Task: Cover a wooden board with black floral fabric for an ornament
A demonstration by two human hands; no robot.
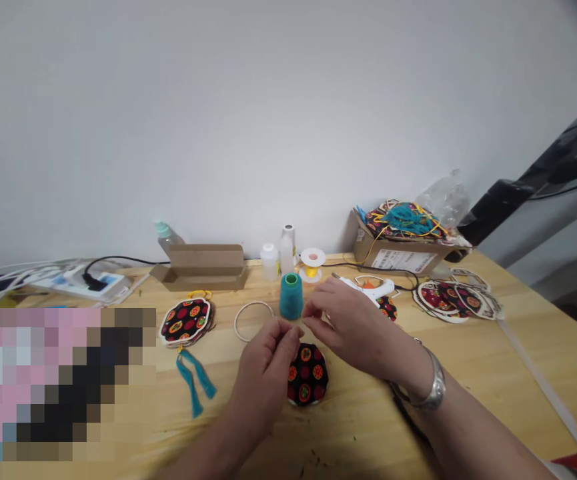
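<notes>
My left hand [269,350] is closed, its thumb and forefinger pinched together just in front of a teal thread cone [291,300]. Facing it, my right hand [343,320] is pinched too, with the fingertips of both hands almost meeting. Whatever sits between the fingers is too small to make out. Below the hands lies a dark flower-patterned fabric piece [308,377], partly covered by the left hand. A thin pale ring [236,327] rests to the left of the cone. Behind my right hand is a white glue gun [381,291], partly hidden.
At left lies a patterned ornament [187,321] with teal tassels [195,383]. Along the wall stand an open cardboard box [205,279], white bottles [269,263] and a yellow thread spool [313,259]. A full carton [403,259] and stacked patterned pieces [438,299] occupy the right.
</notes>
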